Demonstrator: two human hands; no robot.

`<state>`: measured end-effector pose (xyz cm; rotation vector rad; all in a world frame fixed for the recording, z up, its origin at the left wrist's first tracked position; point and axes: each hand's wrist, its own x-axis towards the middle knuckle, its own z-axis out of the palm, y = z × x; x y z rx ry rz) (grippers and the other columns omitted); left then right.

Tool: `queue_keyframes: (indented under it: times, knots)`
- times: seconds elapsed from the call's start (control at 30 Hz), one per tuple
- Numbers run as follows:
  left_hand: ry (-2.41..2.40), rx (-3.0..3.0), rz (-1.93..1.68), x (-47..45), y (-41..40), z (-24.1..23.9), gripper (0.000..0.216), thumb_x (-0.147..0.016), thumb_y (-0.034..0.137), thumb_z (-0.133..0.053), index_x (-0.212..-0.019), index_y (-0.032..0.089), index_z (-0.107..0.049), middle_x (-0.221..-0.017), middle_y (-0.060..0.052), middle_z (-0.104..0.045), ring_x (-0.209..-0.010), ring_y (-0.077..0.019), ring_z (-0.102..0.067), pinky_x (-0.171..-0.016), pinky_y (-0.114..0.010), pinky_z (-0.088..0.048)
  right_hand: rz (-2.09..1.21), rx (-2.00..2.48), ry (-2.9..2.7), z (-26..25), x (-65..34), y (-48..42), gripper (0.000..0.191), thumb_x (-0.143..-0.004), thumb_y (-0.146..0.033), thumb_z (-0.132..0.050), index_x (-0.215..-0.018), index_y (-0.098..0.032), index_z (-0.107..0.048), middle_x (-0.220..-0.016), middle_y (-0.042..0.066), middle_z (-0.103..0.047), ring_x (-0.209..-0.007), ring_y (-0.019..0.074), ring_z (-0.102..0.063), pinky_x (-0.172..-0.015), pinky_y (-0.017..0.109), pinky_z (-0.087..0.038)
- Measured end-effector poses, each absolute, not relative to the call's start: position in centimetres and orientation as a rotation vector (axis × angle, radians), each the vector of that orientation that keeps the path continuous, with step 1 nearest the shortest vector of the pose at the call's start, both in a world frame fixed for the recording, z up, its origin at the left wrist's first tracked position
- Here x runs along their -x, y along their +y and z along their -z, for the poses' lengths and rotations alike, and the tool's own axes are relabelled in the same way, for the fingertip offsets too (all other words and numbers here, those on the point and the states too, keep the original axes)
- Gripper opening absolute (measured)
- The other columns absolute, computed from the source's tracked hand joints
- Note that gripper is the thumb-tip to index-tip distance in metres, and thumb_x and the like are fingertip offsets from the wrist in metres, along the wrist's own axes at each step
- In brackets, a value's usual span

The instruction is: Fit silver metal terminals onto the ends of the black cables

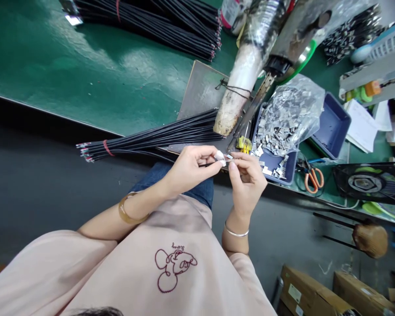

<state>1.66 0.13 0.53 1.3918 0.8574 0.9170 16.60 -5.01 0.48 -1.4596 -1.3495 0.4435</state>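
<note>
My left hand [197, 164] pinches the end of a black cable [204, 165] between thumb and fingers, with white wraps on the fingertips. Close against it, my right hand [248, 175] is closed in a pinch on a small silvery metal piece [229, 156]. Thin wires at the cable's end run between the two pinches; how they meet the piece is too small to make out. Beside my left hand lies a bundle of black cables [151, 139] tied with a red band. Right of my right hand, a blue tray [291, 169] holds many small metal pieces [276, 131], some inside a clear bag.
A soldering iron with a wrapped white tube [237, 92] hangs over a grey board [200, 83]. Farther back lies another cable bundle [158, 22]. To the right are an empty blue tray [335, 127], orange-handled scissors [313, 180] and a black fan [370, 182] along the green bench edge.
</note>
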Motion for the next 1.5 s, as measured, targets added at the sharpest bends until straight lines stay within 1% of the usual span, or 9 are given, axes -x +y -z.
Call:
queue_keyframes:
  times: [0.23,0.37,0.5,0.67,0.77,0.93,1.2,1.33,1.5]
  knots:
    - [0.888,-1.569,-0.94,-1.8,0.0,-0.6,0.01,-0.084,0.018,-0.063,-0.076,0.014,-0.067,-0.069,-0.001,-0.064,-0.061,-0.0097,-0.053,-0.055,-0.021,-0.041,-0.488,1.476,-1.366,-0.4,-16.9,-5.2,0.005,-0.088,-0.025,-0.067,-0.087,-0.023,-0.072,-0.099,0.004,-0.074,-0.094,0.0158,-0.071,-0.076,0.03,-0.062]
    - [0.883,-1.658,-0.947,-1.7,0.0,-0.6,0.014,-0.086,0.018,-0.06,-0.073,0.014,-0.063,-0.062,0.003,-0.053,-0.056,-0.0071,-0.042,-0.051,-0.02,-0.033,-0.435,1.478,-1.393,-0.3,-16.6,-5.4,0.006,-0.088,-0.023,-0.066,-0.085,-0.023,-0.071,-0.101,0.003,-0.074,-0.095,0.0164,-0.071,-0.078,0.032,-0.062]
    - [0.833,-1.55,-0.905,-1.7,0.2,-1.0,0.018,-0.088,0.018,-0.057,-0.071,0.014,-0.058,-0.06,0.004,-0.048,-0.055,-0.0067,-0.041,-0.052,-0.02,-0.034,-0.315,1.451,-1.416,0.0,-16.2,-5.7,0.008,-0.087,-0.018,-0.067,-0.089,-0.024,-0.072,-0.103,0.003,-0.074,-0.098,0.0168,-0.071,-0.087,0.037,-0.062]
    - [0.843,-1.534,-0.894,-1.7,0.2,-0.9,0.016,-0.085,0.019,-0.059,-0.07,0.014,-0.058,-0.063,0.002,-0.053,-0.057,-0.0073,-0.044,-0.054,-0.02,-0.038,-0.398,1.495,-1.366,0.0,-16.5,-5.6,0.007,-0.089,-0.025,-0.067,-0.091,-0.024,-0.073,-0.102,0.003,-0.075,-0.096,0.0169,-0.072,-0.08,0.035,-0.063]
    - [0.849,-1.567,-0.91,-1.7,0.1,-0.6,0.015,-0.085,0.019,-0.06,-0.071,0.014,-0.06,-0.064,0.001,-0.056,-0.058,-0.0077,-0.046,-0.055,-0.021,-0.038,-0.42,1.493,-1.385,-0.1,-16.7,-5.6,0.007,-0.089,-0.025,-0.068,-0.09,-0.024,-0.074,-0.102,0.004,-0.075,-0.096,0.017,-0.072,-0.081,0.035,-0.063]
    - [0.873,-1.687,-0.975,-1.6,0.1,-0.4,0.013,-0.085,0.016,-0.062,-0.072,0.014,-0.063,-0.059,0.005,-0.049,-0.054,-0.0064,-0.038,-0.051,-0.02,-0.032,-0.411,1.512,-1.392,-0.3,-16.6,-5.6,0.007,-0.089,-0.024,-0.067,-0.091,-0.024,-0.074,-0.102,0.004,-0.075,-0.096,0.0167,-0.072,-0.081,0.034,-0.063]
    - [0.86,-1.877,-1.078,-1.4,0.2,-0.1,0.01,-0.086,0.013,-0.062,-0.078,0.014,-0.068,-0.064,0.003,-0.056,-0.054,-0.0068,-0.041,-0.054,-0.022,-0.035,-0.454,1.481,-1.353,-0.4,-16.6,-5.5,0.005,-0.087,-0.022,-0.069,-0.089,-0.024,-0.074,-0.1,0.003,-0.075,-0.094,0.0158,-0.073,-0.078,0.032,-0.063]
    - [0.844,-1.929,-1.106,-1.4,0.1,-0.1,0.009,-0.086,0.012,-0.062,-0.079,0.013,-0.068,-0.063,0.003,-0.055,-0.054,-0.0068,-0.04,-0.054,-0.022,-0.034,-0.423,1.499,-1.367,-0.4,-16.5,-5.6,0.006,-0.087,-0.022,-0.069,-0.09,-0.024,-0.074,-0.101,0.003,-0.075,-0.095,0.0161,-0.073,-0.08,0.033,-0.063]
    - [0.849,-1.958,-1.121,-1.4,-0.1,-0.1,0.013,-0.089,0.013,-0.059,-0.077,0.014,-0.064,-0.061,0.005,-0.051,-0.053,-0.0068,-0.039,-0.053,-0.022,-0.033,-0.469,1.442,-1.304,-0.2,-16.3,-5.6,0.007,-0.087,-0.019,-0.069,-0.088,-0.024,-0.074,-0.102,0.003,-0.075,-0.095,0.0144,-0.072,-0.077,0.028,-0.062]
